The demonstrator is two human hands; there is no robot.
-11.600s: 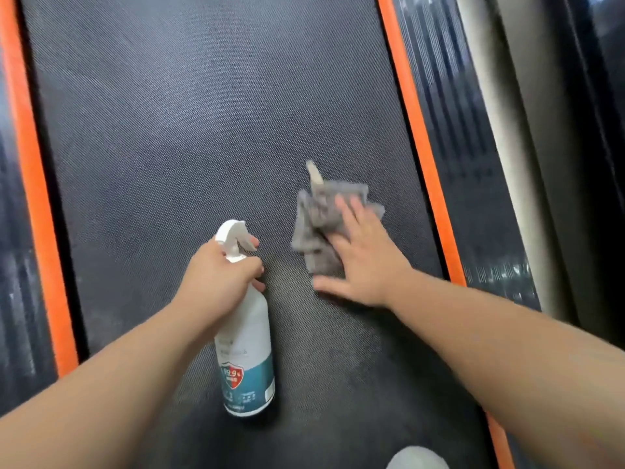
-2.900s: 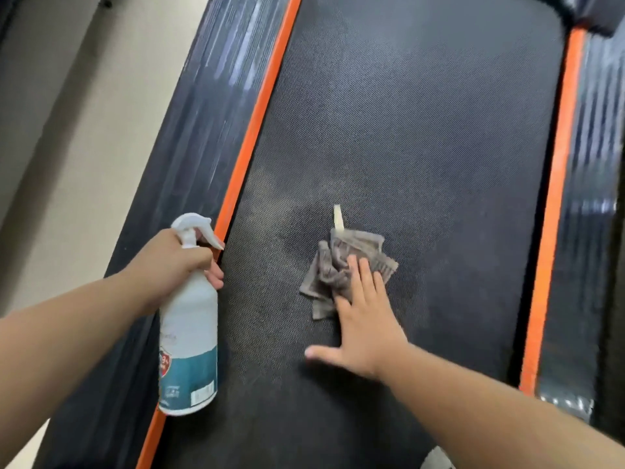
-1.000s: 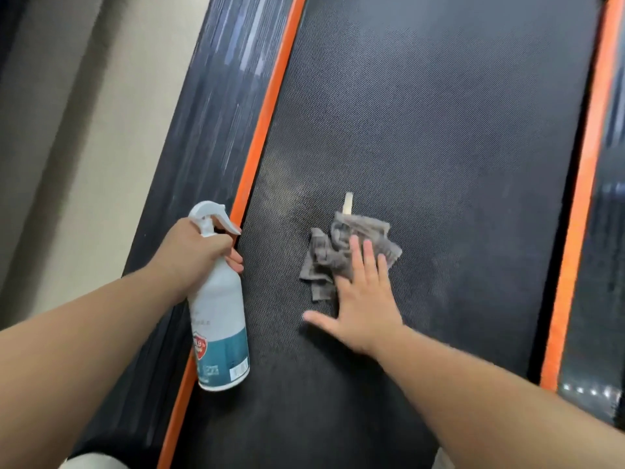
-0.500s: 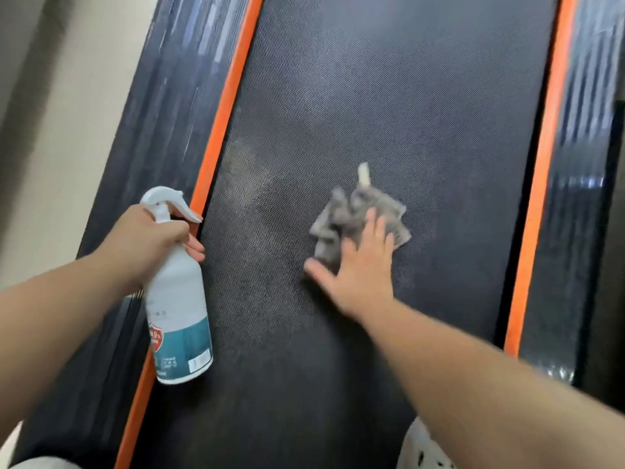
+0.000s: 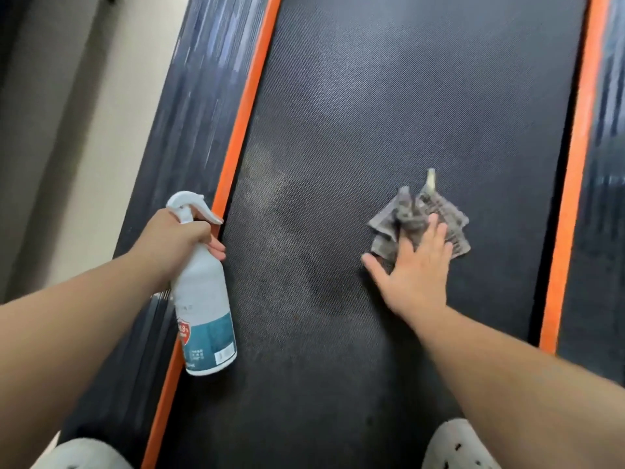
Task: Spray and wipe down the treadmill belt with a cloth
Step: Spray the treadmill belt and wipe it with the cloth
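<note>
Two hands are in use. My left hand (image 5: pixel 176 238) grips the neck of the white spray bottle (image 5: pixel 203 299), fingers curled round it. The bottle sits over the left orange edge strip (image 5: pixel 243 120). My right hand (image 5: pixel 419 275) lies flat, fingers straight, pressing the crumpled grey cloth (image 5: pixel 436 211) onto the treadmill belt (image 5: pixel 372 96) — right half, near the right-hand strip.

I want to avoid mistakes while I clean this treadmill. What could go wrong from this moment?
1. The cloth is crumpled and the flat right hand covers only part of it, so it may slide out or leave streaks.
2. The belt shows a hazy, possibly wet patch ahead of the shoe; a step there could slip.
</note>
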